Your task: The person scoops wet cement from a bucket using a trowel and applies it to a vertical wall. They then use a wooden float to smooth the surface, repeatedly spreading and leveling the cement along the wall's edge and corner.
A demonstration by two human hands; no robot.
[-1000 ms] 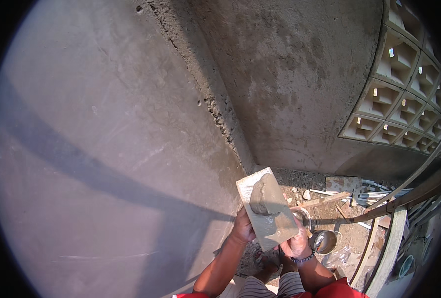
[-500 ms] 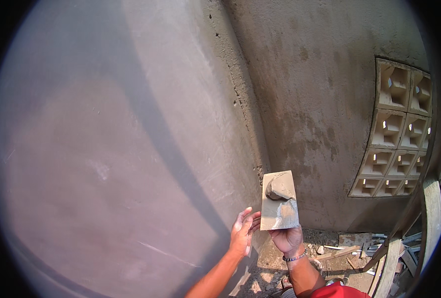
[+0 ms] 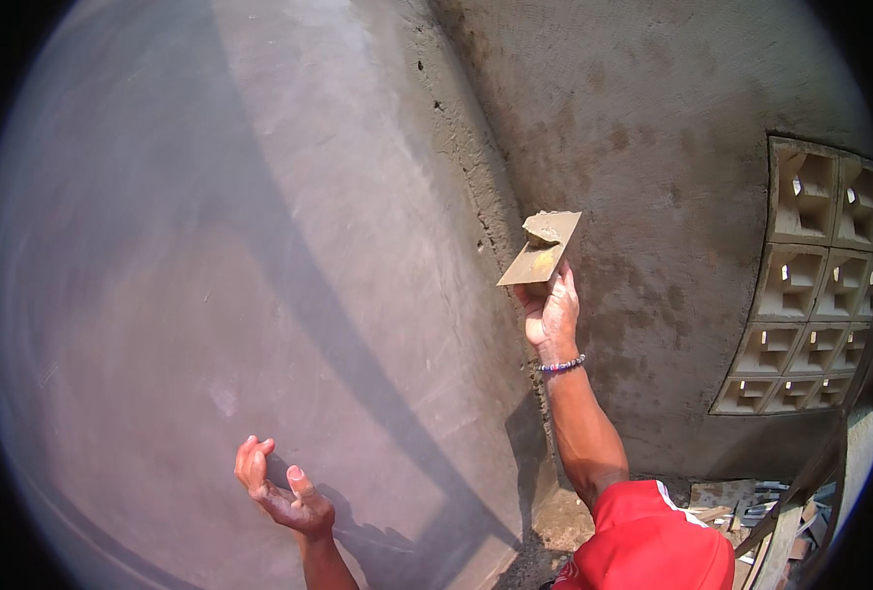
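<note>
My right hand (image 3: 552,313), a beaded bracelet at its wrist, grips a rectangular plastering float (image 3: 533,264) from underneath; the float's handle is hidden. On its tilted upper face sits a lump of grey mortar (image 3: 545,230). The float is up at the rough corner strip (image 3: 473,187) where two plastered walls meet; whether it touches cannot be made out. Lower left, my left hand (image 3: 294,494) is empty, thumb and half-curled fingers apart, in front of the smooth grey wall (image 3: 171,344).
The darker, patchy wall (image 3: 643,226) on the right holds a panel of pale ventilation blocks (image 3: 798,270). Wooden poles (image 3: 783,536) rise at the lower right. Scrap wood and rubble (image 3: 751,506) lie on the ground below.
My right hand has raised the float with its mortar up along the corner, tilting it. My left hand has moved away from the float to the left.
</note>
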